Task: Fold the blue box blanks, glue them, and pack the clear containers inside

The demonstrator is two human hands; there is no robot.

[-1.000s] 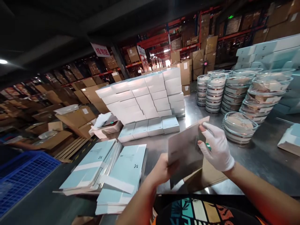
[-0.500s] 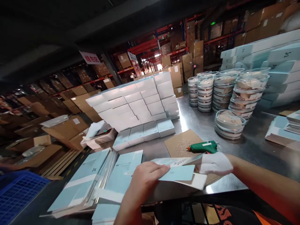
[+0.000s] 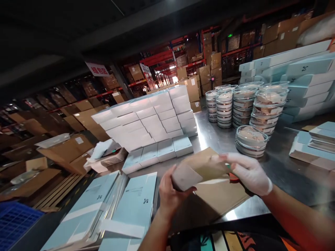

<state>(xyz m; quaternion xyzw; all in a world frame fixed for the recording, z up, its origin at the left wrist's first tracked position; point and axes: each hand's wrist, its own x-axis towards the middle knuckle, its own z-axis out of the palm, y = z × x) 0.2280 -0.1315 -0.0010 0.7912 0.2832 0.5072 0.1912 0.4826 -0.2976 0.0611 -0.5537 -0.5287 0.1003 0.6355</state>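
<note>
My bare left hand (image 3: pixel 170 195) is closed around the left end of a part-folded carton (image 3: pixel 187 177), held tilted above a brown cardboard sheet (image 3: pixel 220 197). The carton shows a pale end panel and a plain brown inside. My white-gloved right hand (image 3: pixel 248 172) is closed around a hot glue gun at the carton's right side. Its fingers hide most of the gun; the red trigger (image 3: pixel 233 178) and a bit of green body show. Flat light-blue cartons (image 3: pixel 136 198) lie in a stack beside my left forearm.
White boxes (image 3: pixel 146 122) form a wall at the table's back, with blue-topped boxes (image 3: pixel 166 150) in front. Stacked clear round containers (image 3: pixel 251 137) stand at right, near more blue cartons (image 3: pixel 306 83). A basket (image 3: pixel 113 157) and a blue crate (image 3: pixel 18 223) are at left.
The carton has been turned from its blue printed face to show its brown inside. My right hand has closed on the glue gun, which was lying on the cardboard.
</note>
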